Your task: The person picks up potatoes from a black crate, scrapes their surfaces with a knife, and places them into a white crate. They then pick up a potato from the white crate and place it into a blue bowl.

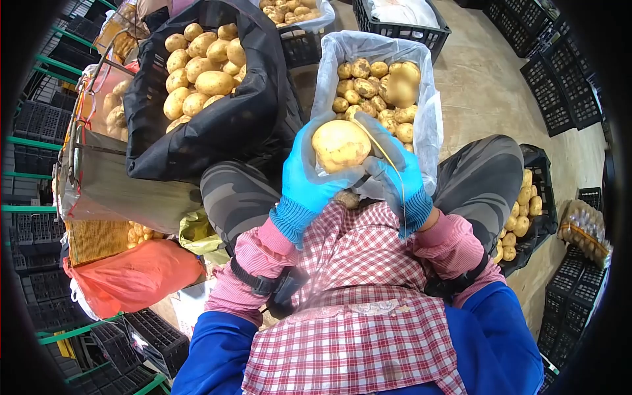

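Checked cloth apron (355,342), gloved hands (309,164) (398,181) around oval potato (340,145)

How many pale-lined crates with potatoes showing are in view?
2. The nearer crate sits just beyond the right hand and left hand; the farther crate is at the top edge, partly cut off. More may be hidden.
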Demonstrator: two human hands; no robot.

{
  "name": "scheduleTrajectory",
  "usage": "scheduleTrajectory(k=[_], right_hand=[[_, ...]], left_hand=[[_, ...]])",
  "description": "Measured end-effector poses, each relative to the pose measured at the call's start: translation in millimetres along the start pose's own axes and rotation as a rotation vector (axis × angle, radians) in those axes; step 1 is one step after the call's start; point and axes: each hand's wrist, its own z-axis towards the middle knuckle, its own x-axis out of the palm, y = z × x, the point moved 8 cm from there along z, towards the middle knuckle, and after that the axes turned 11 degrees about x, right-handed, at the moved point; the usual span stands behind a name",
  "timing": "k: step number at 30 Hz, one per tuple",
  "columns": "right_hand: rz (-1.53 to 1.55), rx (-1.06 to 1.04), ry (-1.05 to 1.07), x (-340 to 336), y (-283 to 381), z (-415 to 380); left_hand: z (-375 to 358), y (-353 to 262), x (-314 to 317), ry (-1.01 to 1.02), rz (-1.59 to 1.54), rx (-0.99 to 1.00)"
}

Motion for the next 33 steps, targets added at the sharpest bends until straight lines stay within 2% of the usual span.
scheduleTrajectory(k=[3, 6, 9, 12, 15, 18, 25, 27, 28, 30, 31, 33], right_hand=[[0.086, 0.149, 0.008, 0.0, -2.4, -0.1], [0.196, 0.265, 0.072, 4.4, -10.2, -5.9], [0.425, 0.472, 0.121, 1.3, -45.1, -4.8], [0.731, 0.386, 0.138, 10.1, -53.0, -0.2], [0.815, 0.450, 0.112, 10.9, -59.8, -2.6], [0.858, 0.491, 0.284, 13.8, -68.1, -12.3], [0.895, 0.372, 0.426, 45.5, -27.1, -13.0], [0.817, 0.268, 0.325, 46.7, -24.6, -10.9], [0.673, 0.218, 0.284, 43.3, -19.7, -9.9], [0.382, 0.117, 0.200, 31.6, 0.7, -8.6], [0.360, 0.168, 0.252, 30.2, 13.0, -8.5], [0.236, 0.047, 0.173, 25.5, 25.1, -6.5]], left_hand=[[1.0, -10.0, -2.6, 0.008, 0.236, 0.129], [4.1, -30.6, 10.5, 0.174, 0.762, 0.407], [3.0, -24.2, 17.9, 0.327, 0.622, 0.514], [2.7, -24.5, 16.8, 0.187, 0.295, 0.174], [4.6, -26.2, 16.9, 0.206, 0.265, 0.306], [3.4, -34.4, 18.7, 0.239, 0.207, 0.349], [-7.0, -21.1, 5.3, 0.199, 0.174, 0.300], [-14.3, -22.4, 3.5, 0.174, 0.161, 0.305], [-16.3, -27.6, 3.6, 0.133, 0.107, 0.296], [-18.7, -32.7, 6.2, -0.069, -0.187, 0.225], [-19.1, -26.5, 2.6, -0.073, -0.188, 0.274], [-22.4, -19.1, 4.5, 0.084, 0.014, 0.263]])
